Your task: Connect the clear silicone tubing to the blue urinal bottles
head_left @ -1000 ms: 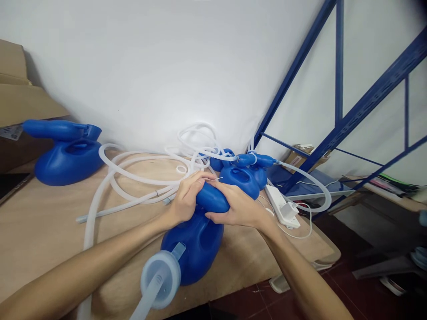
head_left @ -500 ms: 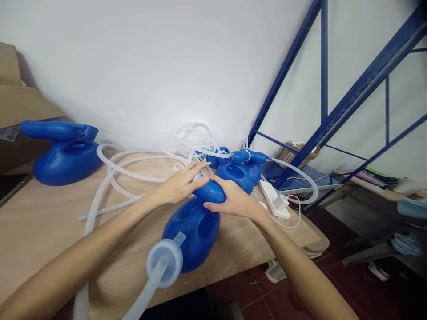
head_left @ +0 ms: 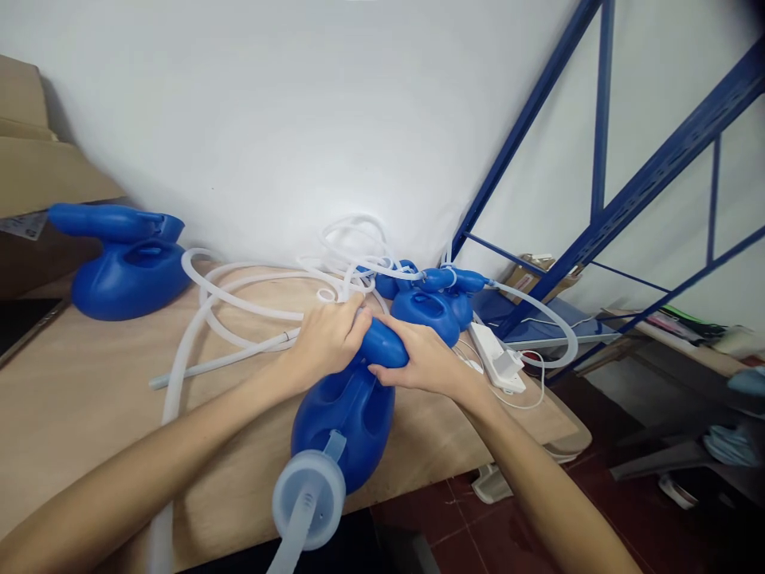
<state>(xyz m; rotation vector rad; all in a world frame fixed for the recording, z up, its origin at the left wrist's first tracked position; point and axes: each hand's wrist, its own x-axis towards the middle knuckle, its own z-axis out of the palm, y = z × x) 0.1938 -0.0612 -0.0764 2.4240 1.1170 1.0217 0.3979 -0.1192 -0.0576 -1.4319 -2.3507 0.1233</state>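
Note:
A blue plastic urinal bottle [head_left: 343,406] lies on the wooden table in front of me, its blue neck piece [head_left: 383,344] on the far side. My right hand [head_left: 427,359] wraps round that neck piece, thumb and fingers on either side. Closed over the neck's left end is my left hand [head_left: 331,339]; what its fingers press there is hidden. A translucent white cap [head_left: 309,500], joined by a strap, hangs at the bottle's near end. From the cap a clear hose [head_left: 294,534] runs down out of view.
Another blue bottle [head_left: 128,279] stands at left by a cardboard box [head_left: 53,171]. More blue bottles [head_left: 427,315] and coiled hoses [head_left: 239,299] lie against the wall. A white power strip [head_left: 497,359] sits near the right edge, beside a blue metal rack [head_left: 531,299].
My left hand has gone from stretched fingers on the neck's end to a closed grip there. The cap has shifted slightly right and down. The view has shifted a little.

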